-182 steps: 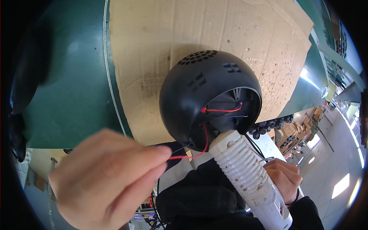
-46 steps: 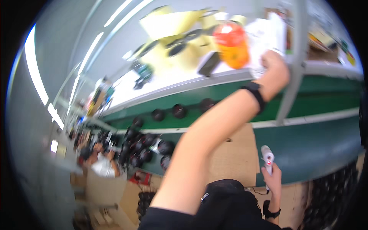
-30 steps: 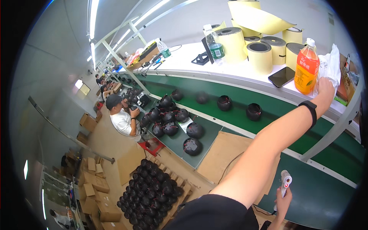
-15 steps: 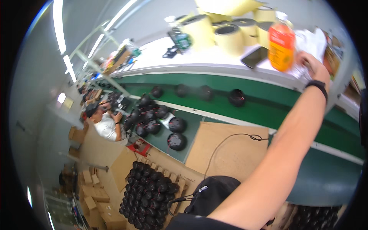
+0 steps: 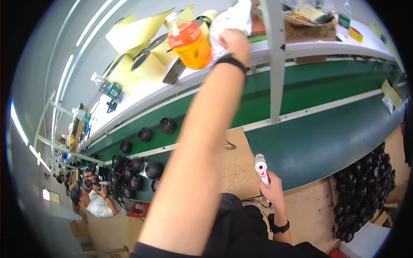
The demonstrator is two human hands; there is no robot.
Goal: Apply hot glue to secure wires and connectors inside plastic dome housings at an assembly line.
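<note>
My left hand point(image 5: 234, 43) reaches over the white shelf, its fingers curled against a crumpled white plastic bag point(image 5: 234, 19). What lies in those fingers is hidden. Just left of it stands an orange drink bottle point(image 5: 190, 45), with a dark phone point(image 5: 174, 71) lying beside it. Low on the right, my right hand point(image 5: 272, 188) is closed around a white handheld tool point(image 5: 261, 165) that has a red spot and points up and away. A brown cardboard sheet point(image 5: 235, 170) lies on the green bench, left of the tool.
Yellow rolls point(image 5: 148, 66) fill the shelf's left part. A grey post point(image 5: 275, 64) rises right of my left hand. Black round shells point(image 5: 167, 125) sit on the green belt; more are heaped on the floor point(image 5: 365, 189). A person in white point(image 5: 97, 203) works far left.
The view has swung right, bringing my right hand with the white tool and the right-hand shell heap into sight. My left hand stays at the white bag.
</note>
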